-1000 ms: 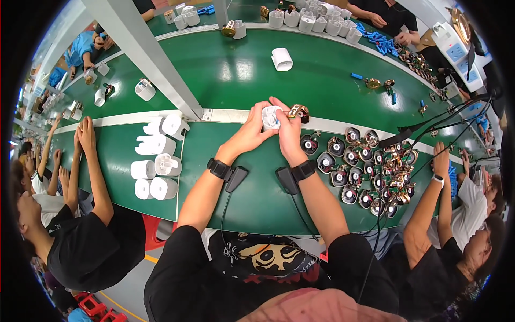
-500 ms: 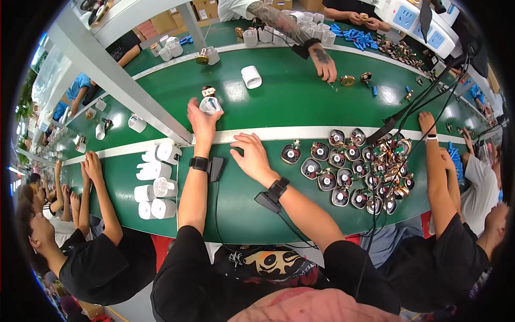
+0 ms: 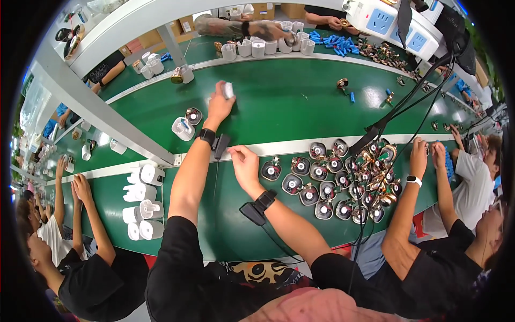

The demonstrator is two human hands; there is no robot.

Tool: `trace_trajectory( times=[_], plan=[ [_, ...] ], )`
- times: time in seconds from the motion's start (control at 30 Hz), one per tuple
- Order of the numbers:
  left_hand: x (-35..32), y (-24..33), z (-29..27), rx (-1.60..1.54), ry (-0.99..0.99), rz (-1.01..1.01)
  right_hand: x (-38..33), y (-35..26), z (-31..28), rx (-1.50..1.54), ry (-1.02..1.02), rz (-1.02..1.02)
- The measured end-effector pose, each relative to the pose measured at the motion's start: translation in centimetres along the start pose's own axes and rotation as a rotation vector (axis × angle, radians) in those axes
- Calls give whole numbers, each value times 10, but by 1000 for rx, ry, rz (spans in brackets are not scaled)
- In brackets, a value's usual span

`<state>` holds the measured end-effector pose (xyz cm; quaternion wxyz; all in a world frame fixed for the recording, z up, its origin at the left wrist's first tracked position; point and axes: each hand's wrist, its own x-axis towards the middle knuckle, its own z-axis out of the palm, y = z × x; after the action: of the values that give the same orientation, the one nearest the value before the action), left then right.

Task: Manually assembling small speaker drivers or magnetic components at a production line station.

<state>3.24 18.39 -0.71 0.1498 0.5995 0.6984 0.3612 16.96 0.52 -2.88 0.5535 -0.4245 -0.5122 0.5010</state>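
My left hand (image 3: 220,105) reaches out over the green belt, its fingers closed around a white plastic housing (image 3: 228,90); the fingers are a little smeared by motion. Behind it on the belt stands an open white housing (image 3: 183,129) with a blue cylindrical cell inside. A round speaker unit (image 3: 193,115) lies right beside that housing. My right hand (image 3: 245,165) hovers by the belt's near rail, fingers curled in toward the thumb with nothing visible in them. Closest to it is a cluster of speaker units (image 3: 292,184) on the bench.
White housings (image 3: 152,209) stand grouped on the bench left of my arm. A grey metal post (image 3: 102,107) slants across the left. Black cables (image 3: 413,107) hang at right below a white power strip (image 3: 397,28). Co-workers sit either side; a tattooed forearm (image 3: 225,27) reaches among housings opposite.
My left hand has left the housing with the blue cell, moved farther out and taken the other white housing. My right hand's fingers have curled in. The tattooed arm has drawn back off the belt.
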Motion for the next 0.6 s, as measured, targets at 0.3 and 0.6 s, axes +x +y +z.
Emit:
trace_trajectory(
  times=[0.3, 0.6],
  plan=[
    [-126, 12, -23, -117, 141, 225, 13, 3, -12, 119, 100, 15],
    [-187, -5, -38, -215, 8, 120, 138, -124, -66, 33, 91, -201]
  ],
)
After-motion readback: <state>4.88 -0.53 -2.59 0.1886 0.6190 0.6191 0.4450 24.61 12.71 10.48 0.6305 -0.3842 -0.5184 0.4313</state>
